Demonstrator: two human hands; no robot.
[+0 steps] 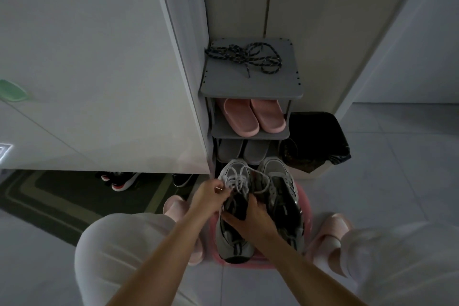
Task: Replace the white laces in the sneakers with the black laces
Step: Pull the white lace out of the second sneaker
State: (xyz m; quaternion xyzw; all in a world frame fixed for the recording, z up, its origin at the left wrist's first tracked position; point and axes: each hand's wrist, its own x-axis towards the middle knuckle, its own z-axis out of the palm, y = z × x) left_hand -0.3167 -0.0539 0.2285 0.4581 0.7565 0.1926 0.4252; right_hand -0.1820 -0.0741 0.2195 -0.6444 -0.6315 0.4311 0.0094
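Sneakers (285, 199), pair: white laces (236, 179) threaded, removal barely begun. Left grip (208, 196) pinches a white lace; right grip (250, 216) clasps one sneaker. Black laces (244, 58) lie unused on shelf (250, 87).

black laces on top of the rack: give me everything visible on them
The black laces are round braided cord, dark with pale flecks, speckled rather than plain black. They lie in one loose tangled heap of loops; the number of cords cannot be told. One end trails toward the front edge. They rest on the grey top shelf of the shoe rack, across its rear half. Only the shelf touches them: the left hand and right hand are down at the sneakers.
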